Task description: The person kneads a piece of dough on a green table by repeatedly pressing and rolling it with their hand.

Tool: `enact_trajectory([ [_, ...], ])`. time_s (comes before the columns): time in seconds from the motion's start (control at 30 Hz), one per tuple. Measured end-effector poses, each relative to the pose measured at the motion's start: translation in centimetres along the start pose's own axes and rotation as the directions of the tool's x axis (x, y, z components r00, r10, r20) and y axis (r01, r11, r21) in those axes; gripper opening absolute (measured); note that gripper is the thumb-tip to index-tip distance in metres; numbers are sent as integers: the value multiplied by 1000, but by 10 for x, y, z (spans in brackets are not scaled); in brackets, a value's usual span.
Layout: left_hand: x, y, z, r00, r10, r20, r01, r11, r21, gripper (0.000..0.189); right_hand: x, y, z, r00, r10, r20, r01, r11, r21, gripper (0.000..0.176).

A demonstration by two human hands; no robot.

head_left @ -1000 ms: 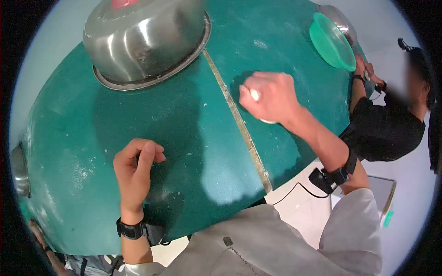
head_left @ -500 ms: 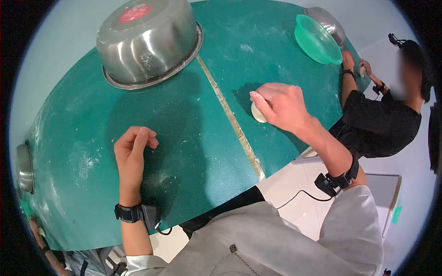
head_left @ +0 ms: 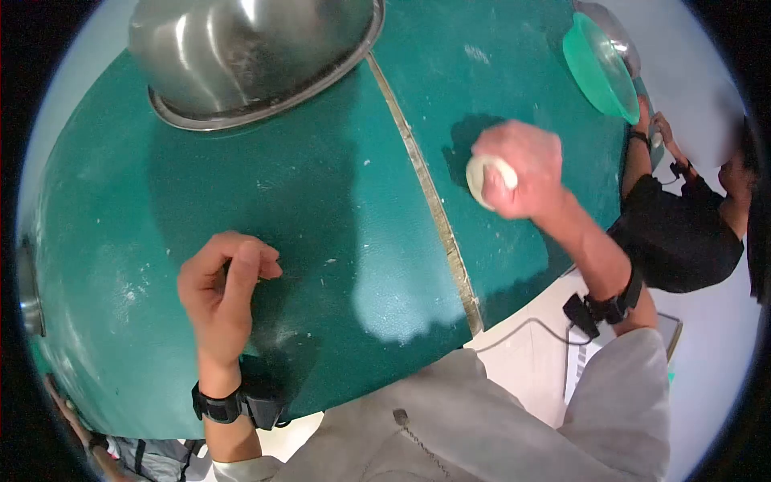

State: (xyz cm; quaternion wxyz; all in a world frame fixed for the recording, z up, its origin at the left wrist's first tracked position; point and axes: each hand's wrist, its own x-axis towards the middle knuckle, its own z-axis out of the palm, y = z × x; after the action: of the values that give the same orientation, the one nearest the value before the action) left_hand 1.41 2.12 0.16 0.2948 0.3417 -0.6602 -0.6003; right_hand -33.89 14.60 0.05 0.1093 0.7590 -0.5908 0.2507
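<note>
My right hand (head_left: 522, 169) is closed around a piece of pale dough (head_left: 477, 178), over the right part of the green tabletop (head_left: 313, 193). The thumb presses into the dough, whose pale edge curves round it; the hand is slightly blurred. On the left, my left hand (head_left: 229, 285) hovers low above the table, fingers loosely curled in with the thumb against them, and nothing shows in it. Each of my wrists wears a black strap with a small box.
A large upturned steel basin (head_left: 257, 64) stands at the back left. A green plastic bowl (head_left: 598, 68) and a steel bowl (head_left: 614, 36) lie at the far right, near a person in black (head_left: 683, 233). A tape strip (head_left: 426, 177) crosses the table; another steel bowl (head_left: 30, 297) sits far left.
My right hand has turned over, so the dough and thumb now face up toward me more. My left hand stays curled. The whole view has shifted a little.
</note>
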Motion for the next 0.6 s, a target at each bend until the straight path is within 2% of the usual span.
enact_trajectory([
  [0.1, 2, 0, -2, 998, 59, 17, -59, 998, 27, 21, 11, 13, 7, 999, 36, -8, -36, 999, -5, 13],
  [0.2, 0, 3, -1, 998, 57, 2, -57, 996, 64, 21, 12, 12, 14, 992, 95, -78, -103, 989, -104, 10],
  [0.27, 0, 5, 1, 1000, -11, -24, 12, 999, 41, 21, 11, 3, 13, 981, 140, -134, -160, 975, -154, 10],
  [0.33, -1, 9, -1, 1000, 18, -25, -17, 998, 63, 22, 13, -6, 5, 982, 139, -130, -160, 972, -172, 13],
  [0.43, -3, 6, -5, 999, 38, -27, -37, 998, 45, 25, 7, -22, -3, 971, 85, -224, -137, 963, -230, 23],
  [0.47, -3, 4, -7, 999, 37, -30, -37, 999, 13, 26, 1, -26, -11, 938, 340, -72, -339, 940, 23, 30],
  [0.5, -3, 3, -9, 998, 49, -38, -48, 999, 8, 26, -2, -28, -20, 837, 528, 144, -547, 805, 231, 36],
  [0.53, 1, 3, -9, 998, 45, -38, -46, 999, -9, 27, 3, -21, -26, 844, 513, 156, -536, 811, 234, 36],
  [0.57, 1, 2, -9, 998, 51, -24, -51, 998, -28, 27, 7, -21, -37, 698, 618, 362, -708, 674, 213, 39],
  [0.6, 2, 0, -10, 999, 40, -9, -41, 998, -50, 26, 15, -23, -49, 501, 672, 546, -846, 512, 146, 43],
])
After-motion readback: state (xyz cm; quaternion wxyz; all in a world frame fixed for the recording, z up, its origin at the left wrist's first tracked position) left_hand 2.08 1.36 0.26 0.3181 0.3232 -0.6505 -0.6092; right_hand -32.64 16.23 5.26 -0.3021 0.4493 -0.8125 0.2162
